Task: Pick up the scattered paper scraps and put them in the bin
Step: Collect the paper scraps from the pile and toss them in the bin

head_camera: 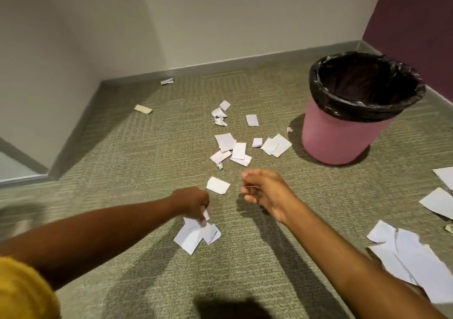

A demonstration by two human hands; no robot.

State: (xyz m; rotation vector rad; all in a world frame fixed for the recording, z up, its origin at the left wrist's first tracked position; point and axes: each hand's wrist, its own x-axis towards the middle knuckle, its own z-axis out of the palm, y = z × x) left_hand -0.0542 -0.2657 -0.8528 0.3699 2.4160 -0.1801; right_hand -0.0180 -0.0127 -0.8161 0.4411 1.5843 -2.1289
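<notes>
Several white paper scraps [231,147] lie scattered on the grey-green carpet in the middle of the view. My left hand [193,202] is closed on a small scrap, right above a few overlapping scraps [193,236] on the floor. One single scrap [218,185] lies between my hands. My right hand [266,191] hovers over the carpet with fingers loosely curled; a thin edge of paper seems pinched between thumb and fingers. The pink bin [343,134] with a black liner stands upright at the right, apart from both hands.
Larger torn sheets [411,257] lie at the right edge, with more sheets [440,202] above them. Two scraps lie near the wall, a crumpled scrap [167,81] and a folded scrap [143,109]. Walls and a grey skirting board [245,61] close off the corner.
</notes>
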